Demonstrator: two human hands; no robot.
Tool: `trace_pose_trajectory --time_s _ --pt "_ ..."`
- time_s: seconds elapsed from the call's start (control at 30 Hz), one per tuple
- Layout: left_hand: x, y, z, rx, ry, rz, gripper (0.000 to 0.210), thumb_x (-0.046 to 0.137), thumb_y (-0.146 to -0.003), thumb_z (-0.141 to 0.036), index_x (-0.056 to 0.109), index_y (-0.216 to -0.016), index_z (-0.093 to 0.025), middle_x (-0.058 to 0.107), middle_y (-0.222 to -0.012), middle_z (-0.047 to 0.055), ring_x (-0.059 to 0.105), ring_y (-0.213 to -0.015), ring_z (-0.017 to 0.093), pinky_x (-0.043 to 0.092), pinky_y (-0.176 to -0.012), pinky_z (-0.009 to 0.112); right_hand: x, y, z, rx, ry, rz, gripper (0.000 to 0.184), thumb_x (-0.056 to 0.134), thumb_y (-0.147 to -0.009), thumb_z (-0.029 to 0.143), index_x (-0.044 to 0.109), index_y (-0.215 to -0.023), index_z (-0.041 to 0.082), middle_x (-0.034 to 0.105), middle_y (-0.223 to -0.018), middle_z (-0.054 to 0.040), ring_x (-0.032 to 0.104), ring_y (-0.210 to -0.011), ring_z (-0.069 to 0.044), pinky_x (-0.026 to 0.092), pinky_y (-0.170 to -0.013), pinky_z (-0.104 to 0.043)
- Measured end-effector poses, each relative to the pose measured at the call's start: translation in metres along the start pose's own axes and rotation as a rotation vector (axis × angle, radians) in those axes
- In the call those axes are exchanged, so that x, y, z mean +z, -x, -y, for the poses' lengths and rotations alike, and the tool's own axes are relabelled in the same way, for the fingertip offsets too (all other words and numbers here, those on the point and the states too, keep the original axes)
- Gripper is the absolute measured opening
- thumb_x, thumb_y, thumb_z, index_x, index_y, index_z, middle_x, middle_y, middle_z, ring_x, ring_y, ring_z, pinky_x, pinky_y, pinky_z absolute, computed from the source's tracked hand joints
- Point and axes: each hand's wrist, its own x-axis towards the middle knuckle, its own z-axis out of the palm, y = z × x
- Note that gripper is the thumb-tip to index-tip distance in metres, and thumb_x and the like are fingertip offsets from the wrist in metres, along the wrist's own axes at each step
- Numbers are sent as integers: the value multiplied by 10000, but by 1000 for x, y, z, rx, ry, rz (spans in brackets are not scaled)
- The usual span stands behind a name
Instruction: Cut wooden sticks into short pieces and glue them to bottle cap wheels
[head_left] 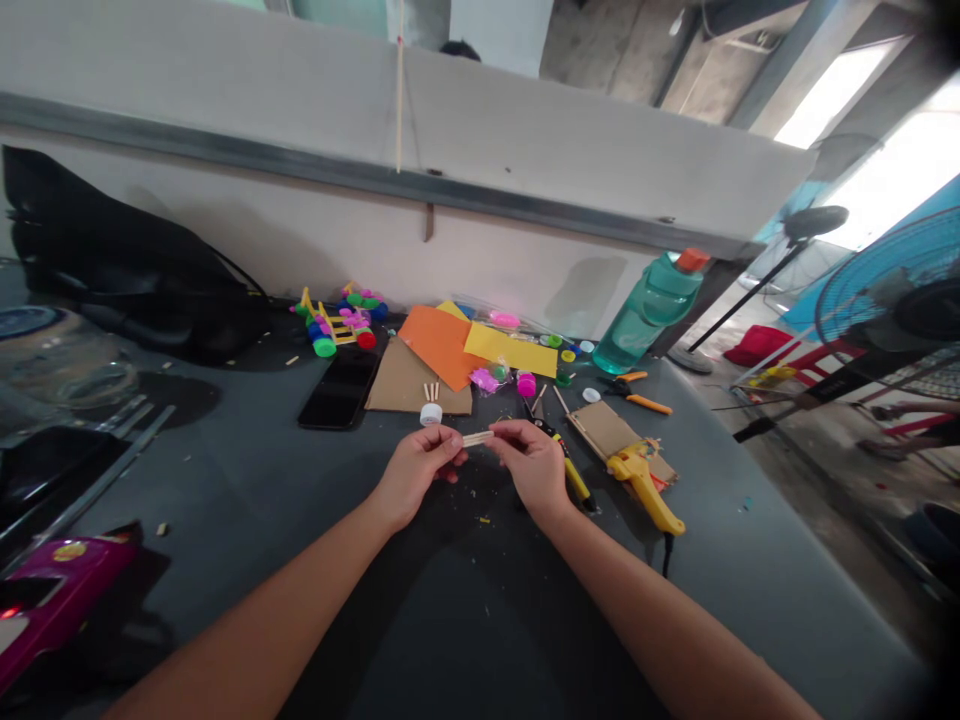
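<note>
Between my two hands, low over the dark table, are short thin wooden sticks (477, 438) lying side by side. My left hand (421, 468) pinches their left end, and my right hand (534, 462) pinches the right end. How many sticks there are, I cannot tell. Just beyond my left fingers stands a white bottle cap (430, 414), with several short stick pieces (432, 391) behind it on brown cardboard (390, 385). Close to my right hand lies a yellow-handled cutting tool (576, 475), partly hidden by the hand.
A yellow glue gun (646, 488) rests on cardboard at right, near orange-handled pliers (646, 402). A teal bottle (646, 312) stands by the wall. Farther back are orange paper (436, 343), yellow paper (511, 348) and colourful small models (341, 322). A black phone (341, 388) lies left of the cardboard.
</note>
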Motion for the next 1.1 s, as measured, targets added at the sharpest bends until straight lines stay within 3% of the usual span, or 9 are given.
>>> trace_pose_trajectory --time_s 0.23,0.67,1.1 --pt "2 0 2 36 -28 -21 230 581 -777 -373 559 -725 -149 563 -670 6 508 -589 103 424 -501 206 2 1 4 36 -34 -20 165 657 -676 294 697 -809 205 671 -738 -20 575 -629 -153 466 -548 -259" --pt "0 1 1 74 -144 70 231 540 -799 -369 542 -701 -160 495 -610 -13 458 -548 103 414 -477 210 0 4 3 1 48 -21 131 662 -683 267 721 -783 206 681 -696 -17 543 -542 -138 441 -536 -267" --pt "1 3 0 127 -203 54 241 537 -796 -356 532 -649 -166 484 -599 -27 464 -503 92 403 -479 212 -1 4 -2 -56 86 1 110 650 -707 270 717 -786 235 698 -771 -19 616 -673 -177 480 -632 -297"
